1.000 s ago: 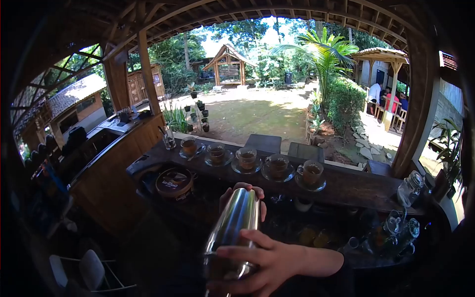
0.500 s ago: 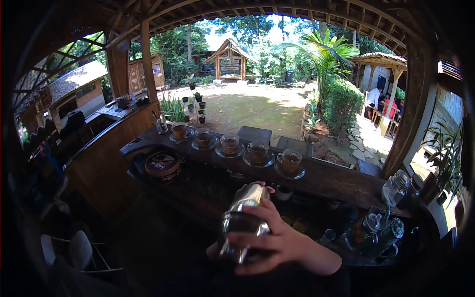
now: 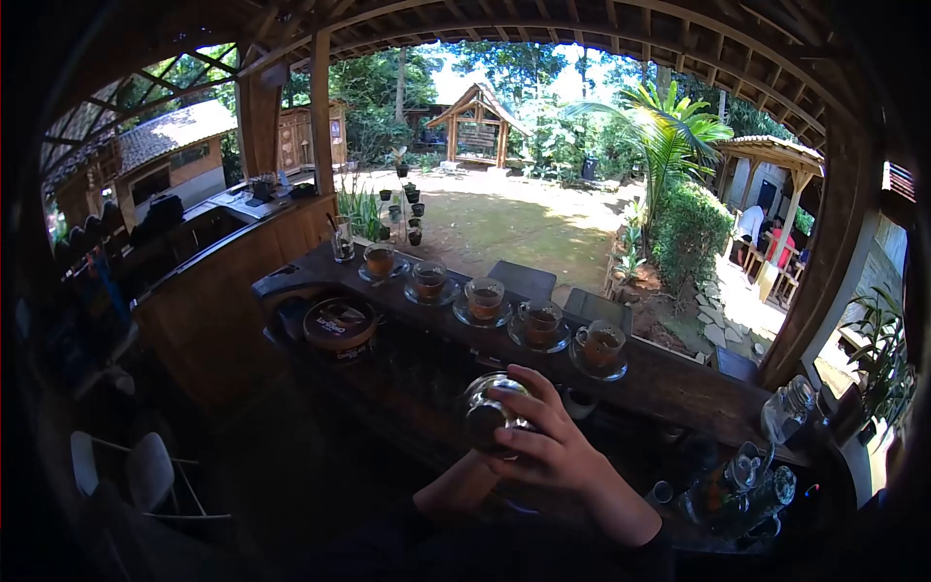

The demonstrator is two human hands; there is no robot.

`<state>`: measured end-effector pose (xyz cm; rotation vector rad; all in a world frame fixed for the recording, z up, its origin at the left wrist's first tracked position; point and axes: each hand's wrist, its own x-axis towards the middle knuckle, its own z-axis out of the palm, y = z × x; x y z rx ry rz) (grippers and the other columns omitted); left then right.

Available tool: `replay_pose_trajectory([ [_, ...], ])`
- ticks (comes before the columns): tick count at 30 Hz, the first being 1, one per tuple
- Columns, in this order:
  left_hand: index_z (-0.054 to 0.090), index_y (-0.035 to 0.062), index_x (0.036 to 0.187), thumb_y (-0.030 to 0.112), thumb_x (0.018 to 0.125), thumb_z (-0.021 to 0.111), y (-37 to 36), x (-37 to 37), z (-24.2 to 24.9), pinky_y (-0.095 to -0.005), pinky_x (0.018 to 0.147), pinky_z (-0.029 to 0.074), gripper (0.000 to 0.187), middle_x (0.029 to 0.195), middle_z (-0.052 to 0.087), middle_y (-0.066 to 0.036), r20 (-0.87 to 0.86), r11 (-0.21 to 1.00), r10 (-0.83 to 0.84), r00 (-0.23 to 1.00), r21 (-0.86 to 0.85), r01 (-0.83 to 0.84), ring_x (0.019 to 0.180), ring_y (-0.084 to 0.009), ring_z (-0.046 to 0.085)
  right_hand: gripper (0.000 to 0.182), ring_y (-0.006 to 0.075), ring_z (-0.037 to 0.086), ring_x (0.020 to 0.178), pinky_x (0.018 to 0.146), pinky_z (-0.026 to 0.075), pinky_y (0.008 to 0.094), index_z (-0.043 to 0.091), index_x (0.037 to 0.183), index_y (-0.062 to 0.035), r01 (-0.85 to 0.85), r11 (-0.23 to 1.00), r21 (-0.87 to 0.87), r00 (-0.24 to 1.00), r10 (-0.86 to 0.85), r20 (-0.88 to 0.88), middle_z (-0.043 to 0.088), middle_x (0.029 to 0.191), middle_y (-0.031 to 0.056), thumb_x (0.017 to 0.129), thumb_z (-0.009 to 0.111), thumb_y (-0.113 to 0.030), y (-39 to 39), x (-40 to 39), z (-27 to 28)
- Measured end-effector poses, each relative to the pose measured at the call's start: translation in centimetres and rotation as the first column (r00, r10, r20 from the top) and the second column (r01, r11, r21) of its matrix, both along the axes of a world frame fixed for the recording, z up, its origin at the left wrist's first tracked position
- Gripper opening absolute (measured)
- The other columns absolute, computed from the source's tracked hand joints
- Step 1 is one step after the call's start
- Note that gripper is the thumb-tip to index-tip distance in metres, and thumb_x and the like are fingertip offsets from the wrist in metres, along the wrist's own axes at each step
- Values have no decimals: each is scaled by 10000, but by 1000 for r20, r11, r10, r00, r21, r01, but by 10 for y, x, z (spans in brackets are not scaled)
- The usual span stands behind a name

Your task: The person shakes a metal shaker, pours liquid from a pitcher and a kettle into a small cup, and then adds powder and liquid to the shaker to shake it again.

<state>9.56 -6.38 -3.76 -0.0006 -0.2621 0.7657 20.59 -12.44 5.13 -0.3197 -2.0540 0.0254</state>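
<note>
In front of my body is a shiny metal cocktail shaker (image 3: 488, 419), tilted so that one rounded end faces me. My right hand (image 3: 548, 436) wraps around it from the right, fingers bent over its top and side. From below and behind, my left hand (image 3: 477, 471) supports it; its fingers are mostly hidden by the shaker and my right hand. Beyond my hands, several glass cups of brown drink stand in a row on saucers along the wooden counter, among them one cup (image 3: 483, 299) straight ahead and another (image 3: 599, 346) at the right end.
A round brown tub (image 3: 339, 325) rests at the counter's left. Glass jars (image 3: 787, 407) and a bottle (image 3: 776, 490) stand at the right. A white chair (image 3: 152, 470) is at lower left. Stools (image 3: 524, 279) line the counter's far side; people (image 3: 776, 238) sit under a distant shelter.
The shaker has swung from lengthwise view to end-on, its near end rising, and both hands moved with it. My left forearm now shows below. The whole view has shifted slightly.
</note>
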Motion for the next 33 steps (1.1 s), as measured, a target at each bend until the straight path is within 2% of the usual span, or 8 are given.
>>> replay_pose_trajectory([
  [4,377,136,1337,449,950,319,33,-23,12,-491,729,510,501,1327,376,-194,37,974,53,998,217,-60,962,-440,523,602,445,433,1167,909,376,563,523,1175,-299,-137,952,273,985,102,137,478,1314,70,639,766,-173,-2,-28,42],
  [5,474,80,1182,470,927,380,43,-34,14,-383,853,481,475,1100,524,-169,-262,813,496,828,474,-337,1024,-284,535,598,418,437,1175,915,365,565,515,1183,-350,-169,964,206,973,130,192,480,1317,48,652,744,-195,-12,-35,46],
  [9,440,106,1250,479,939,331,61,-69,30,-417,764,518,498,1183,482,-167,87,790,154,984,587,-176,966,-369,538,535,420,442,1162,947,317,594,532,1173,-354,-190,938,289,970,135,203,498,1296,41,691,709,-203,9,-67,33],
  [12,470,95,1209,482,936,345,41,-88,38,-428,805,499,490,1131,512,-151,-30,988,-16,999,-153,12,924,-275,581,639,472,447,1149,922,371,598,506,1190,-313,-49,997,57,992,42,121,485,1296,101,637,784,-154,65,-86,30],
  [21,419,130,1300,467,943,331,146,-137,18,-499,688,528,498,1289,376,-189,62,831,-13,998,555,-23,958,-438,513,519,400,465,1173,937,369,529,493,1202,-357,-94,895,436,991,41,131,491,1309,7,731,674,-240,87,-148,44],
  [28,426,130,1291,470,939,338,175,-171,26,-501,688,531,497,1274,391,-190,-48,889,-52,997,454,68,951,-436,517,518,417,426,1197,941,358,569,541,1155,-302,-33,976,-215,999,33,-4,485,1309,63,689,714,-157,121,-161,36],
  [30,428,130,1288,471,937,341,182,-179,26,-501,688,532,497,1269,396,-191,-89,910,-62,994,404,93,949,-435,518,453,415,434,1189,955,336,578,564,1117,-305,-106,916,387,994,95,49,491,1303,43,704,689,-166,123,-182,35],
  [33,502,57,1164,458,913,370,172,-182,43,-383,795,498,491,1107,544,-185,-183,848,118,976,530,-3,895,-273,588,430,390,460,1142,982,300,587,533,1139,-347,-85,902,423,990,29,136,544,1218,-3,746,635,-204,113,-187,34],
])
